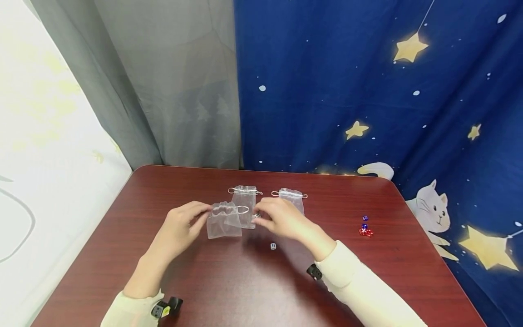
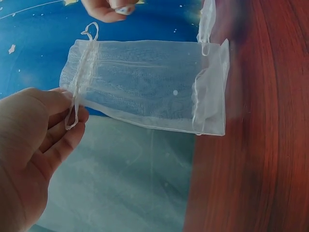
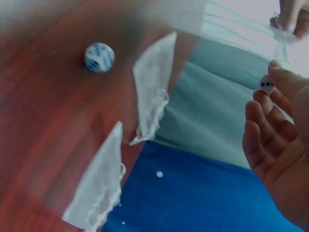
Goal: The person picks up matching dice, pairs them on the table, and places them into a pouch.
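My left hand [image 1: 177, 231] pinches a sheer white drawstring pouch [image 2: 145, 84] by its gathered top, between thumb and fingers. The pouch hangs over the table, its drawstring loop sticking out toward the right hand. In my right hand [image 1: 282, 219], thumb and fingertips pinch a small white die [image 3: 265, 84] with dark blue dots, close to the right of the held pouch. Another white die [image 1: 273, 246] lies on the table below the right hand. Two more sheer pouches lie flat behind: one [image 1: 247, 200] partly overlapped by the held pouch, the other [image 1: 292, 196] partly hidden by the right hand.
Farther right on the dark red wooden table [image 1: 229, 290] lie blue dice [image 1: 365, 218] and a small cluster of red dice [image 1: 366, 232]. A grey curtain [image 1: 184, 113] and a blue star-patterned curtain [image 1: 310, 113] hang behind the table's far edge.
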Demonstrator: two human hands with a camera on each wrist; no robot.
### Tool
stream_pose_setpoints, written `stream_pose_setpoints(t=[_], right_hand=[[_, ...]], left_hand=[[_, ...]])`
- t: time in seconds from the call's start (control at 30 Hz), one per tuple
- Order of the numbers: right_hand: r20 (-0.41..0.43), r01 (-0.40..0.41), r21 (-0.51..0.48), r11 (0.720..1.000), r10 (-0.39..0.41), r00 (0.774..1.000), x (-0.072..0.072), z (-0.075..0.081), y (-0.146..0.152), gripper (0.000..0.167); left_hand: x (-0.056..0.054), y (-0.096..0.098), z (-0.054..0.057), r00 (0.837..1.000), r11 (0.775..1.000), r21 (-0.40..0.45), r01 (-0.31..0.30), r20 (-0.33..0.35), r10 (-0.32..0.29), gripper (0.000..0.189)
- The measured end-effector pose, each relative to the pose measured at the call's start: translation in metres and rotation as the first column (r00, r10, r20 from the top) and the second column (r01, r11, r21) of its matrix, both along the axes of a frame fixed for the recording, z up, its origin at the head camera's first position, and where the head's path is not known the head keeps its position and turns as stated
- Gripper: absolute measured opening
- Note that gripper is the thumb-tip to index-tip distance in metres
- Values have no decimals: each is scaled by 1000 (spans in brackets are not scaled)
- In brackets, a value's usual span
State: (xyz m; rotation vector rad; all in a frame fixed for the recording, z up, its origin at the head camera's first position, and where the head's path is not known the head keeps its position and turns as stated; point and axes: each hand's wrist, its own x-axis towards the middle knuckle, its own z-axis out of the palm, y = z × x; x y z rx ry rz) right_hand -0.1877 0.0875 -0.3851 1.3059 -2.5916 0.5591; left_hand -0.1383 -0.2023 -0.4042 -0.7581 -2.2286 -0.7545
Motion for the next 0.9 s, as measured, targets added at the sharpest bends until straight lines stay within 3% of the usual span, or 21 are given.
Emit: stream_pose_setpoints(t=[0.5, 0.7, 0.9], right_hand=[[-28, -36, -173, 984, 32, 999, -7, 36, 0, 14], [-20, -95, -281, 955, 93, 995, -8, 39, -8, 15], [-47, -138, -305, 942, 130, 990, -7, 38, -17, 12]], left_hand=[[0, 7, -3, 999, 999, 15, 43, 15, -43, 25], [0, 16, -2, 997, 997, 32, 70, 11, -71, 25], [-2, 26, -3, 995, 994, 35, 104, 5, -104, 26]])
